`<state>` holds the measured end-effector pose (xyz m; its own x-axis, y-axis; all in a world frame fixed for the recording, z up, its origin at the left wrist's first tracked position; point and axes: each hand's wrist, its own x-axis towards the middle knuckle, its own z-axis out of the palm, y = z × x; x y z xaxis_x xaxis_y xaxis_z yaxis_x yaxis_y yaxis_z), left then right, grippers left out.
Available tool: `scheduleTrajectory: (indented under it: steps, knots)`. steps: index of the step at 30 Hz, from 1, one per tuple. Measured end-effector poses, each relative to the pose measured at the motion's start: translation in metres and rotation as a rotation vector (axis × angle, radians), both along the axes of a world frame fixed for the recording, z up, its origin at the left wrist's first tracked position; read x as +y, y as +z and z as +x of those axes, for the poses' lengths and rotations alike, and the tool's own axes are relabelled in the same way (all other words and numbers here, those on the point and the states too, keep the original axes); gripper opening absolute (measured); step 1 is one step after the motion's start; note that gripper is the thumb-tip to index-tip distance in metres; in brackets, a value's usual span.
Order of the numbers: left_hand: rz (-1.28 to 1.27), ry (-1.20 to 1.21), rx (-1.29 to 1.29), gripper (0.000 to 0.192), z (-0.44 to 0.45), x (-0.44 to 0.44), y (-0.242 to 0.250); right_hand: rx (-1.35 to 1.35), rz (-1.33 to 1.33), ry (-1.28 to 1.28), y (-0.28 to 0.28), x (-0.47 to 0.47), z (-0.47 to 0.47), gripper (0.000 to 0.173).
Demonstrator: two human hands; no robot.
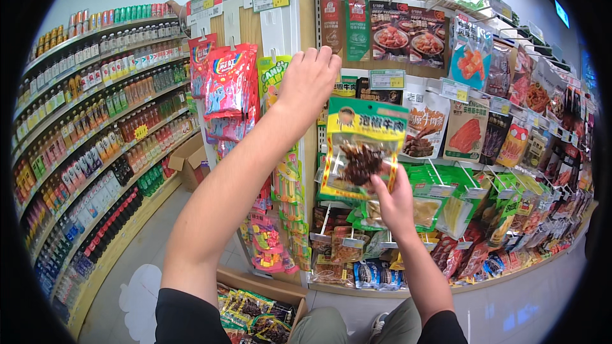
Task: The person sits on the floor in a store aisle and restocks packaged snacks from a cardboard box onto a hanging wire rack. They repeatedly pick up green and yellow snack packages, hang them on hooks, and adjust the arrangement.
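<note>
My right hand [396, 196] pinches the lower right edge of a green and yellow snack bag [362, 153], thumb across its front. Dark brown pieces, apparently dried meat, show through the bag's clear window. My left hand [308, 79] is raised to the corner of the display rack, its back towards me and its fingers bent over. Whatever may lie under those fingers is hidden. Just behind and below them, part of a similar green and yellow bag [345, 87] hangs on the rack. A green candy bag [271, 79] hangs to the left of this hand.
An open cardboard box [301, 303] on the floor holds several similar bags [251, 303]. Red candy bags [232, 79] hang on the rack's end panel [306, 19]. Metal hooks with price tags [387, 80] project on the right. Bottle shelves [110, 91] curve along the left, where another person's hand [177, 8] shows.
</note>
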<state>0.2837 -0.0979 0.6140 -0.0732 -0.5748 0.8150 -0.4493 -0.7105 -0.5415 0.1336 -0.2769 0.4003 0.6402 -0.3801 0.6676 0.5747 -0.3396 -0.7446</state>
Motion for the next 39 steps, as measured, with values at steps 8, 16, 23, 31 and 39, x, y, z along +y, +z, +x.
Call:
scheduleTrajectory:
  steps: [8, 16, 23, 31, 39]
  knots:
    - [0.232, 0.012, 0.028, 0.027, 0.025, 0.01, 0.018, 0.047, -0.268, -0.168, 0.041, -0.021, 0.028, 0.036]
    - [0.17, 0.046, 0.297, 0.018, 0.015, 0.007, 0.038, 0.028, -0.261, -0.094, 0.056, -0.011, 0.037, 0.036]
    - [0.2, 0.033, 0.332, 0.029, 0.011, 0.01, 0.045, 0.023, -0.273, -0.006, 0.072, -0.009, 0.066, 0.041]
    - [0.202, 0.014, 0.315, 0.029, 0.012, 0.012, 0.042, -0.027, -0.476, -0.22, 0.087, 0.01, 0.061, 0.037]
    - [0.217, -0.011, 0.249, 0.018, 0.015, 0.015, 0.038, 0.066, -0.362, -0.186, 0.087, 0.02, 0.071, 0.035]
